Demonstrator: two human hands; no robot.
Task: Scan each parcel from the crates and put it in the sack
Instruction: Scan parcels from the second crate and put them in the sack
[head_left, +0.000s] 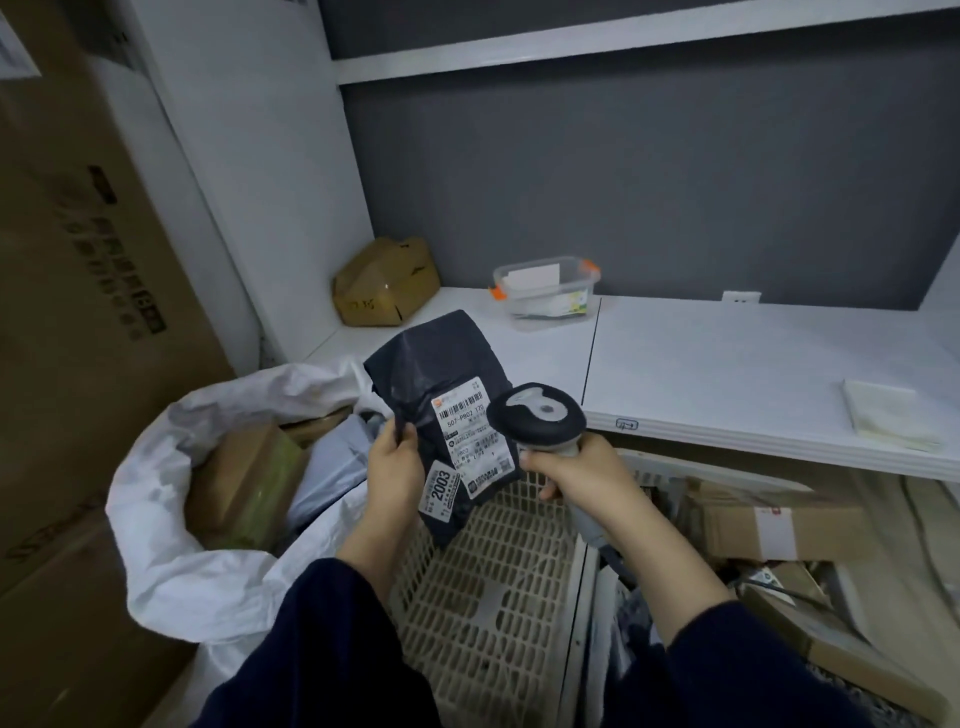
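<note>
Grey wall (623, 182) ahead of me, white shelf (571, 49) above, white counter (727, 364) beneath, socket (741, 296) at its back edge.

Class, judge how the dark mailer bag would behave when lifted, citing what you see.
Probably floppy: the dark mailer bag creases and bends above the left hand. Likely light: one hand's pinch at its edge holds it upright.

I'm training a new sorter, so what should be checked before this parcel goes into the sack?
1. Grip: left hand holds the black plastic mailer parcel: ok.
2. Label: white shipping label faces up, top barcode visible: ok.
3. Scanner: right hand grips the black-and-grey handheld scanner, head beside the label: ok.
4. Scan registered: cannot tell.
5. Target: white woven sack mouth open, left of the parcel: ok.
</note>
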